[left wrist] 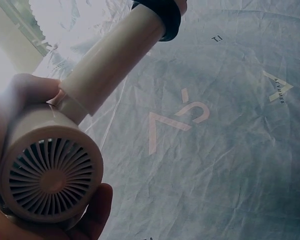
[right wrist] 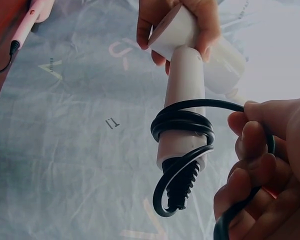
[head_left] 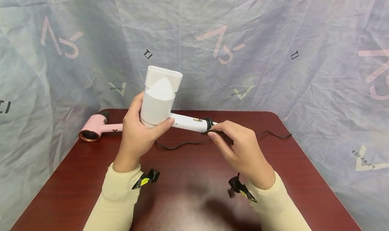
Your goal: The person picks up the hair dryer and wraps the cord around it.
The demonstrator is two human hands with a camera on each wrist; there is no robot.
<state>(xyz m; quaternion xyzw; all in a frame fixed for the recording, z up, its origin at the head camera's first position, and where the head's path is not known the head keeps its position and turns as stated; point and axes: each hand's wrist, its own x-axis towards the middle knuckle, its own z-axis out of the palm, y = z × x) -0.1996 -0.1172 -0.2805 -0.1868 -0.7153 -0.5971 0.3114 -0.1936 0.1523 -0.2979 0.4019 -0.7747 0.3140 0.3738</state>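
My left hand (head_left: 138, 133) grips a white hair dryer (head_left: 158, 106) round its barrel, holding it above the table with the flat nozzle (head_left: 164, 78) upward. The dryer's handle (head_left: 186, 122) points right, toward my other hand. In the left wrist view the slotted round vent (left wrist: 52, 180) shows at the barrel's end. Several turns of black cord (right wrist: 182, 122) wrap the handle near its base. My right hand (head_left: 240, 146) pinches that cord between thumb and forefinger, and the cord's free length runs across the curled fingers in the right wrist view.
A pink hair dryer (head_left: 94, 126) lies on the dark red table (head_left: 182, 170) at the left, partly behind my left hand. A thin black cord (head_left: 179, 146) runs across the table to the right edge. Printed grey cloth (head_left: 188, 28) hangs behind the table and along both sides.
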